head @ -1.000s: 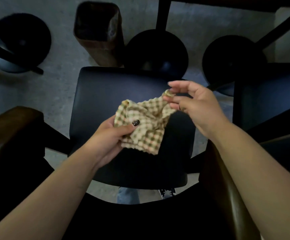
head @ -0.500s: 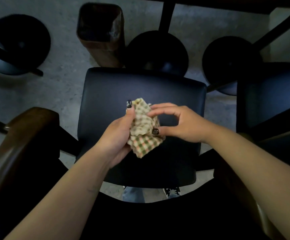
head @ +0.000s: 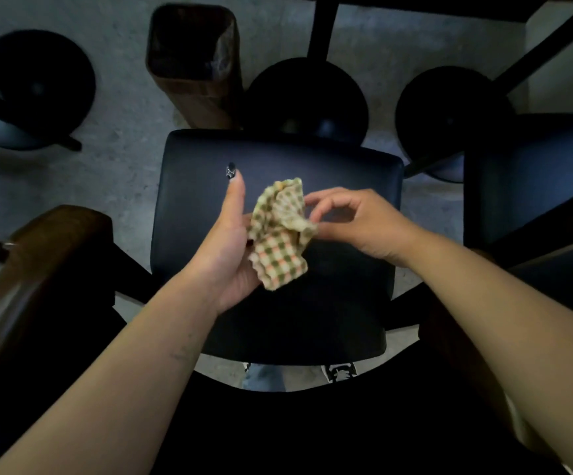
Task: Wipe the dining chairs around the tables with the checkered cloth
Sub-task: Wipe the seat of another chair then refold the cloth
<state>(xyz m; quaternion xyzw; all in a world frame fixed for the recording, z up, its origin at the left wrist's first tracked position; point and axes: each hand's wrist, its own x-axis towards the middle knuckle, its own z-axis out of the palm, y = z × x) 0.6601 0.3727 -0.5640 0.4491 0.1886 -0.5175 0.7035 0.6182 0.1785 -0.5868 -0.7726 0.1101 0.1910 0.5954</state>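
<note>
The checkered cloth (head: 279, 241), bunched into a small bundle, hangs above the black padded seat of the dining chair (head: 278, 149) in front of me. My left hand (head: 230, 245) cradles it against the palm with the thumb pointing straight up; its fingers are hidden behind the cloth. My right hand (head: 360, 224) pinches the cloth's upper right edge between thumb and fingertips. The cloth does not touch the seat.
A curved wooden backrest (head: 38, 269) of another chair is at the left. A second black seat (head: 535, 173) stands at the right. A brown bin (head: 192, 63) and round black table bases (head: 307, 94) (head: 449, 108) sit on the grey floor beyond.
The cloth went from spread between both hands to bunched. My left thumb has lifted off it and my right hand now pinches its right edge.
</note>
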